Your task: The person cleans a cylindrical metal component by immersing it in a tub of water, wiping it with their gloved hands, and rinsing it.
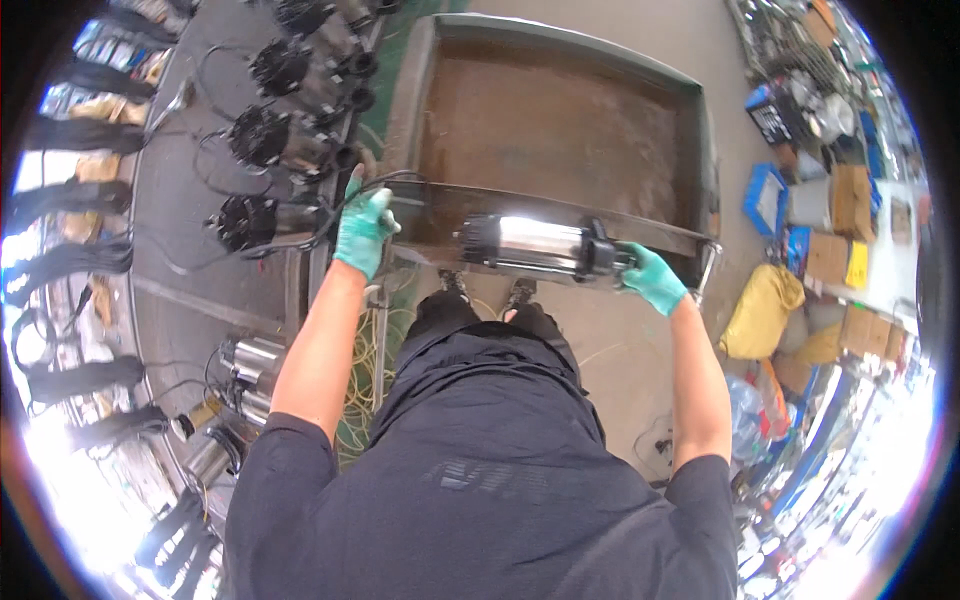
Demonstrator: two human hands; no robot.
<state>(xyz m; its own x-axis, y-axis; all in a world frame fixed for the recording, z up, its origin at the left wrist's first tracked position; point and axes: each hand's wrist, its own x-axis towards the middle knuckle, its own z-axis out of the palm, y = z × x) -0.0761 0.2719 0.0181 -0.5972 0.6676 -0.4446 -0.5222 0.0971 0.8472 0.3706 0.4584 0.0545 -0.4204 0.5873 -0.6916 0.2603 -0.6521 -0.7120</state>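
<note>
Silver pump [540, 245] crosswise at the near edge of a big metal tray [560, 130], end pinched in right hand [655, 280], left hand [362, 232] kinda half-curled by a black cable [320, 235], can't tell if gripping.

From where I stood, the person wore a baggy black tee [500, 540], short sleeves [296, 455], pretty wrinkly, with a faint grey stripy print [490, 475] on it. Black bottoms [438, 318], dark shoes [455, 284] with pale flecks. Left hand [362, 232] and right hand [655, 280] both had thin mint-green gloves [355, 248] on, the left one paler in spots.
</note>
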